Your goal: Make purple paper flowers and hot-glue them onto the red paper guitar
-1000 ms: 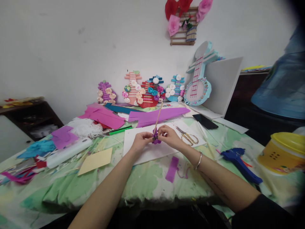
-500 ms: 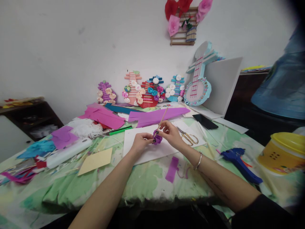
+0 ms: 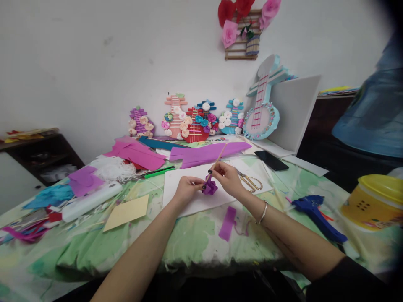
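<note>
Fingers [image 3: 195,180] pinching flower [image 3: 210,188] and stick [image 3: 218,157]
Left hand [image 3: 188,188] grips the flower's edge — right hand [image 3: 228,178], the slanted stick.

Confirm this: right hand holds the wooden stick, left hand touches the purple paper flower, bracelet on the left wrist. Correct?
Wrong wrist: the head view shows the bracelet on the right wrist. The right hand does hold the wooden stick, and the left hand touches the purple paper flower.
</note>
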Demonstrator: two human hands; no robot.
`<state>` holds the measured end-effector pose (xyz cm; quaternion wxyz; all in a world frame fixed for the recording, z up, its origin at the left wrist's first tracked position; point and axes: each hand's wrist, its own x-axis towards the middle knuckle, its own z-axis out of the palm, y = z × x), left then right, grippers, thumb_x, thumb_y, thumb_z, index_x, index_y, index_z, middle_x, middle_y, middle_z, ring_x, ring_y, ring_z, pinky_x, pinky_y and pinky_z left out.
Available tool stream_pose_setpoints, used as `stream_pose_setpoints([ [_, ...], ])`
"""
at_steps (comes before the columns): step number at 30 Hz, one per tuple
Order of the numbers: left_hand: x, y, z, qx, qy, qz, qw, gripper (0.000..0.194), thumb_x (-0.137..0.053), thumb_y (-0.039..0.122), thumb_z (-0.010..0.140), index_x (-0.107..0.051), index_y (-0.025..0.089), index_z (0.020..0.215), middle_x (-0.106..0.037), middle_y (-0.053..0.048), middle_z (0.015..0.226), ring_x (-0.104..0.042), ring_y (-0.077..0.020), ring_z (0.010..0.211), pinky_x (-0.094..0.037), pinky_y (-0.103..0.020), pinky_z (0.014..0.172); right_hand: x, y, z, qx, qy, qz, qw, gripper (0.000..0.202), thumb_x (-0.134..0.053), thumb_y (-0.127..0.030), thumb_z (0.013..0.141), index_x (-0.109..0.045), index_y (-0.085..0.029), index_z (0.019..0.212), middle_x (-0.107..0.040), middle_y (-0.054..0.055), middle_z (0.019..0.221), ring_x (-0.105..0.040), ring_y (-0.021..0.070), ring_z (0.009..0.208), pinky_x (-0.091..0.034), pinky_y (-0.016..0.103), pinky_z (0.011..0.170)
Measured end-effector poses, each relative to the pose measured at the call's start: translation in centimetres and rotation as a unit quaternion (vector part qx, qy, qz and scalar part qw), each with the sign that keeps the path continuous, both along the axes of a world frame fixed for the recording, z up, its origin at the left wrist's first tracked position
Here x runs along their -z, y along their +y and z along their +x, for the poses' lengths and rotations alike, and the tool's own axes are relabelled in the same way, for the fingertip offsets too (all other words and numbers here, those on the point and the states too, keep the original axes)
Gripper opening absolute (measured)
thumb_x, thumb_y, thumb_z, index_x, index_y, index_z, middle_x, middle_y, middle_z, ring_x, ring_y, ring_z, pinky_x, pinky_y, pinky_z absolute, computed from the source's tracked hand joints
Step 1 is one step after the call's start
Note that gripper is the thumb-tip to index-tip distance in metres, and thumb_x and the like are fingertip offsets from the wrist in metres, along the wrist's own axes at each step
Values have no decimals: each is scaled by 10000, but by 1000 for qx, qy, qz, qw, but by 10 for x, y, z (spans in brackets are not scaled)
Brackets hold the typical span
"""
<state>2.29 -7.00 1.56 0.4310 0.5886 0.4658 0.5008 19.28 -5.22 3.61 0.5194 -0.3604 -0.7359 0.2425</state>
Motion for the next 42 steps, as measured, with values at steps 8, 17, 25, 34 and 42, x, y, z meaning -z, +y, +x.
stream_pose_setpoints([
  [8, -1, 0, -1, 17, 29, 32, 999, 126, -696, 179, 578, -760, 143, 680, -701, -46, 632, -585, -169, 623, -441, -275, 635, 2, 3, 0, -5, 21, -2, 1000, 170, -600, -322, 786, -556, -183, 699, -558, -23, 610, -484, 110, 550, -375, 237, 531],
  [17, -1, -1, -3, 30, 83, 66, 994, 183, -630, 218, 667, -772, 139, 752, -713, -72, 694, -579, -177, 664, -427, -282, 660, 3, 4, 1, 5, 29, -2, 1000, 165, -613, -314, 776, -564, -177, 698, -562, -18, 611, -492, 110, 551, -373, 234, 531],
  [25, 0, 1, -4, 24, 47, 30, 998, 156, -714, 207, 562, -767, 126, 685, -697, -68, 623, -554, -165, 597, -413, -267, 587, 2, 3, 1, 9, 13, 0, 1000, 134, -593, -298, 777, -586, -180, 715, -583, -14, 620, -502, 113, 560, -383, 236, 541],
  [34, 0, -2, -1, 30, 40, 57, 997, 157, -637, 193, 622, -769, 150, 695, -685, -48, 626, -547, -152, 602, -406, -263, 598, 2, 3, 1, 9, 29, -9, 1000, 128, -611, -288, 763, -589, -174, 707, -577, -15, 623, -497, 108, 555, -381, 235, 539],
  [42, 0, -1, 1, 18, 57, 89, 994, 305, -511, 52, 586, -767, 166, 705, -676, -24, 610, -561, -158, 621, -422, -274, 629, 2, 3, 1, -1, 33, -10, 999, 146, -617, -306, 763, -578, -180, 701, -559, -22, 607, -485, 108, 547, -375, 235, 526],
])
